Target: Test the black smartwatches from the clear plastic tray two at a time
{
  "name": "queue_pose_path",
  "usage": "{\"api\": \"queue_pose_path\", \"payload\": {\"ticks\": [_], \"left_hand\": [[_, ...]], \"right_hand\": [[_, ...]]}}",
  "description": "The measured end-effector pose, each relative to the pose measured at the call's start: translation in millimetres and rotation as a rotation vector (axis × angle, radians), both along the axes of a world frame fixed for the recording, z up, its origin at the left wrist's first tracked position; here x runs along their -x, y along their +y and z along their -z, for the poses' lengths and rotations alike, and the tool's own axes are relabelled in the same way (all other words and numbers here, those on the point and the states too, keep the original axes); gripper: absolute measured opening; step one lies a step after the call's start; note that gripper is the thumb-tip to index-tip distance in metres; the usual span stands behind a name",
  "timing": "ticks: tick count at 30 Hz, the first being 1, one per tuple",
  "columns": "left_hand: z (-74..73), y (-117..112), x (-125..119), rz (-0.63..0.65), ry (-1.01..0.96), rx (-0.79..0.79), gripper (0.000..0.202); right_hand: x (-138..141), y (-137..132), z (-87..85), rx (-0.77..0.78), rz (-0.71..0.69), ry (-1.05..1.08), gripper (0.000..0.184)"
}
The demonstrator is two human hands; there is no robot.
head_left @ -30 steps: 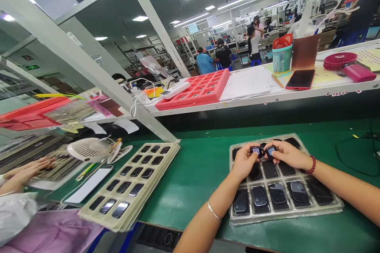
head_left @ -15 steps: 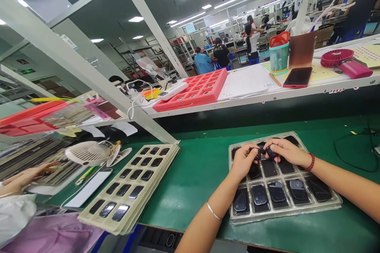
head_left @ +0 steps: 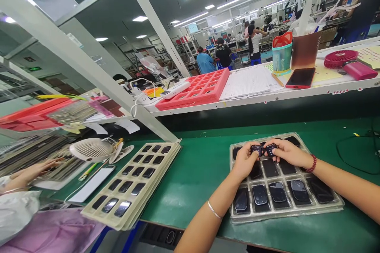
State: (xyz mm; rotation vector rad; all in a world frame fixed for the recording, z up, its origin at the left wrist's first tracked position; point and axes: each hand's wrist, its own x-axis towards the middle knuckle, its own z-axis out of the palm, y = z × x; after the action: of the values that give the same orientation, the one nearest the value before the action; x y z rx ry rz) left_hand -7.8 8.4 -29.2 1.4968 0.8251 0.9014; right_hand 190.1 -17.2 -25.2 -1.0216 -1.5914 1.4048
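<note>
Tilted up since the earlier view, two small black screen modules (head_left: pixel 257 150) are pinched by the left hand (head_left: pixel 245 161) and right hand (head_left: pixel 289 154) above a clear plastic tray (head_left: pixel 285 214); they look light, stiff and fragile, best held by their edges.

Left hand (head_left: pixel 245 161), right hand (head_left: pixel 289 154), each pinching a small black device (head_left: pixel 256 150), above a plastic tray (head_left: pixel 285 214)

Left hand (head_left: pixel 245 161) and right hand (head_left: pixel 289 153) bare. Left forearm (head_left: pixel 204 225) bare, rising from lower centre of frame; thin silver bangle (head_left: pixel 214 210) at left wrist. Right forearm (head_left: pixel 344 185) bare, entering from right edge; dark red beaded bracelet (head_left: pixel 312 163), round beads, at right wrist.
</note>
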Motion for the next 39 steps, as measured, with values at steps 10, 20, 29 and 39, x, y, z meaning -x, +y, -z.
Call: {"api": "queue_pose_path", "payload": {"ticks": [10, 20, 29, 39], "left_hand": [[0.7, 0.9, 0.0, -0.057, 0.041, -0.019, 0.035], [0.5, 0.8, 0.2, -0.042, -0.001, 0.008, 0.029], [-0.6, 0.1, -1.6, -0.048, -0.061, 0.049, 0.051], [0.7, 2.3, 1.7, -0.062, 0.033, 0.008, 0.032]], "right_hand": [[0.8, -3.0, -4.4, -0.026, -0.049, -0.027, 0.033], [-0.7, -1.0, 1.0, 0.005, -0.051, 0.008, 0.031], [0.3, 0.2, 2.3, -0.016, 0.003, 0.041, 0.041], [-1.7, 0.8, 2.2, 0.029, 0.008, 0.072, 0.029]]}}
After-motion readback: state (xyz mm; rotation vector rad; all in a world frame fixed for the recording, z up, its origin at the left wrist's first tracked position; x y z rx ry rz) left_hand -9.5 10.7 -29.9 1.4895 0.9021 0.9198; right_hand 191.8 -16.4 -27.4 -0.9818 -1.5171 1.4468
